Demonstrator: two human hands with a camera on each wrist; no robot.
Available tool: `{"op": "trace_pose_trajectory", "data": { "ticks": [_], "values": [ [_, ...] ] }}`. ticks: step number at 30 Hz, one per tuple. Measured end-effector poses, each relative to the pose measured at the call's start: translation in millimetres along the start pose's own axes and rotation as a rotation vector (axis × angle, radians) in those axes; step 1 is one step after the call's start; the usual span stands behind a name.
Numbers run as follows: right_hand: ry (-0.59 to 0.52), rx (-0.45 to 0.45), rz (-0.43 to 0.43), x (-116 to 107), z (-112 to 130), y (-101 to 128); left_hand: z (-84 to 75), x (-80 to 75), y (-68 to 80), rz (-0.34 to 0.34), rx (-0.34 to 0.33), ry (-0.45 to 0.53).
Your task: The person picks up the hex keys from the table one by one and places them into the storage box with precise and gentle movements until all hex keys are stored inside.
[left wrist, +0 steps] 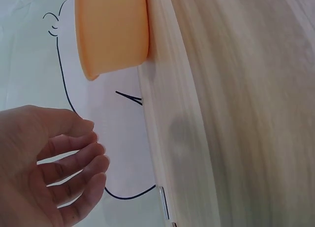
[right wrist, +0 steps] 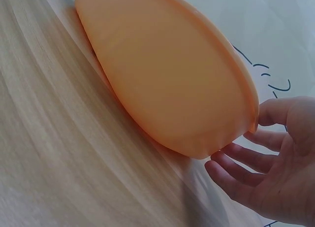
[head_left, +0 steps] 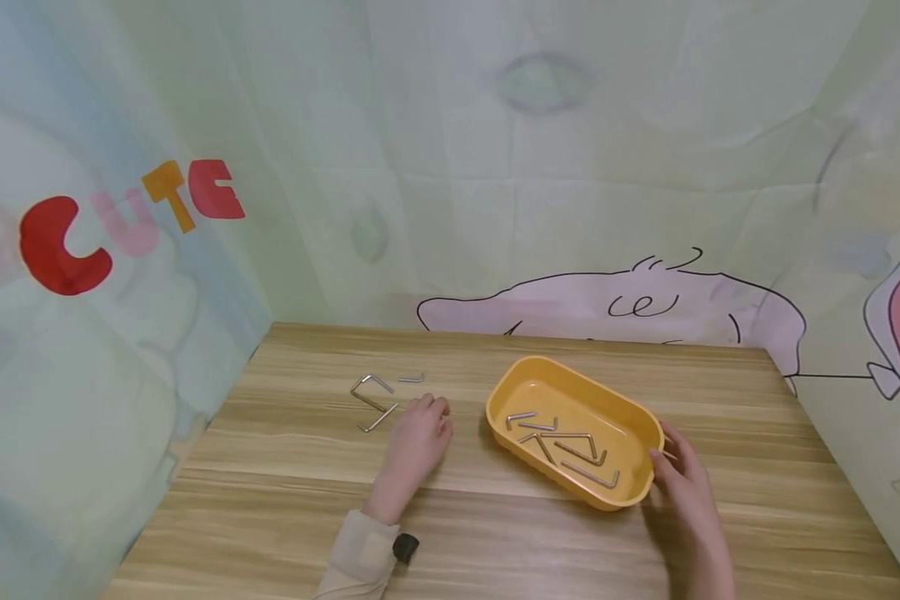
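Overhead, printed cloth backdrop (head_left: 540,167) on three sides, red and orange "CUTE" lettering (head_left: 120,221) at left, outlined cartoon figure behind. Below, wooden bench (head_left: 495,533), pale grain running side to side. Right of centre on bench: orange tray (head_left: 630,421), oblong, rounded corners, set at a slant, far end toward backdrop. Inside tray: several hex keys (head_left: 562,446), L-shaped, metal, scattered and partly overlapping on the floor of it. Right hand (head_left: 686,483) at tray's near right corner, thumb against the rim, fingers alongside the outer wall; from right wrist view, fingers (right wrist: 246,160) only slightly bent, spread, tips touching or just beside the tray's side (right wrist: 172,79); grip loose, not wrapped round anything. Left hand (head_left: 417,437) flat-ish on bench just left of tray, apart from it, fingers gently curled, holding nothing; left wrist view shows same relaxed fingers (left wrist: 74,163) with gaps between, tray (left wrist: 110,32) beyond. Beside left fingertips, toward backdrop: loose hex keys (head_left: 375,400) on bare bench, three or four, one small one (head_left: 412,379) lying apart from the cluster. Dark wrist strap (head_left: 405,547) at left cuff.
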State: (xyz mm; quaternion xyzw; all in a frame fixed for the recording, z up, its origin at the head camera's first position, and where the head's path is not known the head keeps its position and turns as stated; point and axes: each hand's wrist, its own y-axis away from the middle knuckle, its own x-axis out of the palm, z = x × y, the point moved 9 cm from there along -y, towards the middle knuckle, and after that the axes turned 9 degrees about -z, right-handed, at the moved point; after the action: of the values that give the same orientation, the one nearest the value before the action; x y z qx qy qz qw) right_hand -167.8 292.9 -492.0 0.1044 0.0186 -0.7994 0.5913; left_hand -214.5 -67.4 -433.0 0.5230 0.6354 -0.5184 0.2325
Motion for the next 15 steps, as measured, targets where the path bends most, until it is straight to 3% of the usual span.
{"op": "trace_pose_trajectory", "data": {
  "ticks": [15],
  "values": [
    [0.054, -0.034, -0.016, 0, 3, -2, 27.1, -11.6, 0.0, -0.046, -0.081, 0.095]
  ]
}}
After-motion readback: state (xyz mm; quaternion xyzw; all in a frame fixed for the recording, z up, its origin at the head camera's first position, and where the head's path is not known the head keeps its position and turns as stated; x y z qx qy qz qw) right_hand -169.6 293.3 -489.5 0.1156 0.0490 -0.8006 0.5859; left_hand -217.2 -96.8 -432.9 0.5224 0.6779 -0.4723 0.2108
